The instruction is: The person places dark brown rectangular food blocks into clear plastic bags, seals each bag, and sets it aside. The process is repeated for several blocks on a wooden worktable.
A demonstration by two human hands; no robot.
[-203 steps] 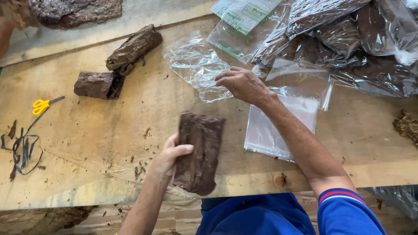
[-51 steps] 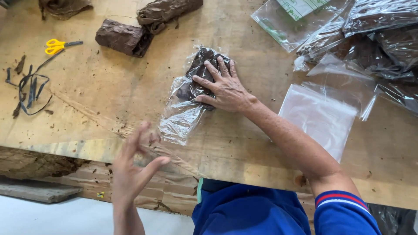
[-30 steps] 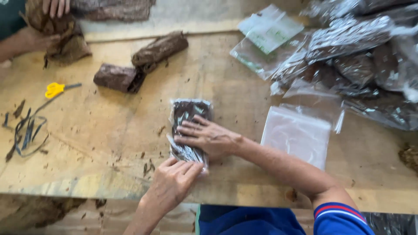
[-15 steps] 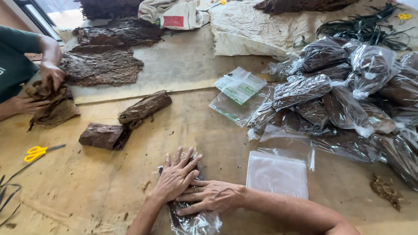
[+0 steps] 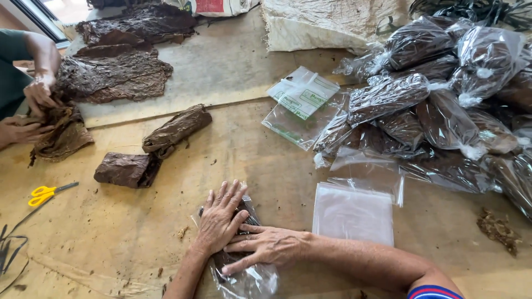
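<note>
Both hands press flat on clear bag of dark leaves point(image 5: 244, 277), near tabletop point(image 5: 249, 160) front edge. Left hand point(image 5: 219, 218) on bag's upper part, fingers spread apart, flat. Right hand point(image 5: 266, 246) crosses just below, fingers extended, slightly apart. Empty bag stack point(image 5: 354, 213) just right of bag. Leaf bundles point(image 5: 149, 152) up-left; yellow scissors point(image 5: 44, 194) far left.

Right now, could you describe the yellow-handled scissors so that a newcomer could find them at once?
Look to the left edge of the wooden table. The scissors lie flat there, left of two brown leaf bundles; they are the only bright yellow item.
</note>
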